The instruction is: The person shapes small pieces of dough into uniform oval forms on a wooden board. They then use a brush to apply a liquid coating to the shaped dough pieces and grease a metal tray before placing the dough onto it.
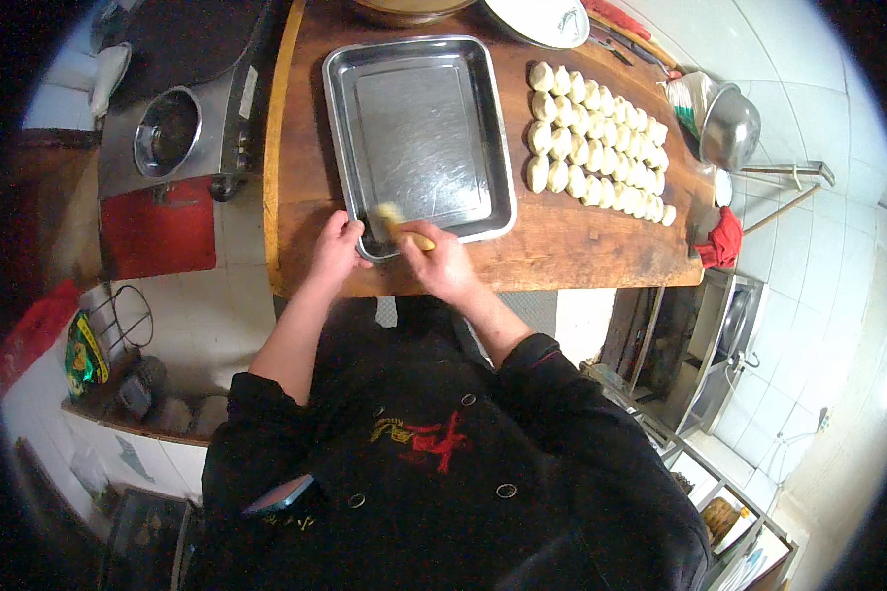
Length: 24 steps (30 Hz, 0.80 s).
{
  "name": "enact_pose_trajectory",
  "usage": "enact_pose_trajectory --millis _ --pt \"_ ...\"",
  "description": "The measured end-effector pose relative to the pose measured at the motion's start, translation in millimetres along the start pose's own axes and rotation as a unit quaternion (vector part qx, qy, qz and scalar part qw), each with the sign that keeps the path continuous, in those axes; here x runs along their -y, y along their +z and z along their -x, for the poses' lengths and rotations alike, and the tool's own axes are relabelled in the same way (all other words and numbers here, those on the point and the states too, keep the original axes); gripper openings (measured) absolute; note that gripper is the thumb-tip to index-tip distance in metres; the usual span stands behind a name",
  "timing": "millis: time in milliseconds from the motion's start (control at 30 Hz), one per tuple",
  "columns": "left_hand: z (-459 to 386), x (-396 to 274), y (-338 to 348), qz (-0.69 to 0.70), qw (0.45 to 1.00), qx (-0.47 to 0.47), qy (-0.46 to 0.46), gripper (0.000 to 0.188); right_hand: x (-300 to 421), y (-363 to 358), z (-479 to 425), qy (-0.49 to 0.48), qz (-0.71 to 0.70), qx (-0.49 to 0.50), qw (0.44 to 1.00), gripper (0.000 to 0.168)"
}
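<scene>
A rectangular metal baking tray (421,133) with a shiny, streaked bottom lies on the wooden worktable (562,255). At its near left corner, my left hand (338,247) grips the rim. My right hand (437,262) holds a pastry brush (417,240) by its yellowish handle, over the near edge of the tray. The pale bristles are at the tray's near left corner; whether they touch the metal is hard to tell. To the right of the tray, several rows of pale dough pieces (595,148) sit close together on the wood.
A white plate (536,18) and a round vessel (414,9) stand at the table's far edge. On the right are a metal bowl (732,127) and a red cloth (723,238). Left of the table is a metal stove unit (192,166) holding a round metal pan (166,133).
</scene>
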State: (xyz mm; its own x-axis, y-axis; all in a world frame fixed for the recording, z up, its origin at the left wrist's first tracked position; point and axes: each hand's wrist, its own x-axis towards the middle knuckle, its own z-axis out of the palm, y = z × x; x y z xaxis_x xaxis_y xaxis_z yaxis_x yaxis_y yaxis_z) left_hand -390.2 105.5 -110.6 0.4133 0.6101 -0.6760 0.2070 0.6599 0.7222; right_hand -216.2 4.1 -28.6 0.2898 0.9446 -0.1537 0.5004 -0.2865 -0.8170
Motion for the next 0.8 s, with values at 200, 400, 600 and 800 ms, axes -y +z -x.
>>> enact_pose_trajectory --millis 200,400,600,800 --pt "9 -9 -1 0.026 1.0 0.008 -0.005 0.024 -44 -71 -4 0.088 0.072 -0.043 0.993 0.024" --pt "5 -5 9 0.006 1.0 -0.006 -0.015 0.022 -33 -51 7 0.032 0.201 0.017 0.979 0.023" --pt "5 -5 6 0.024 1.0 -0.002 -0.013 0.02 1 -58 -3 0.029 0.2 0.056 0.978 0.033" --pt "10 -13 16 -0.014 0.999 -0.047 -0.019 0.021 -29 -61 7 0.108 0.328 0.083 0.935 0.028"
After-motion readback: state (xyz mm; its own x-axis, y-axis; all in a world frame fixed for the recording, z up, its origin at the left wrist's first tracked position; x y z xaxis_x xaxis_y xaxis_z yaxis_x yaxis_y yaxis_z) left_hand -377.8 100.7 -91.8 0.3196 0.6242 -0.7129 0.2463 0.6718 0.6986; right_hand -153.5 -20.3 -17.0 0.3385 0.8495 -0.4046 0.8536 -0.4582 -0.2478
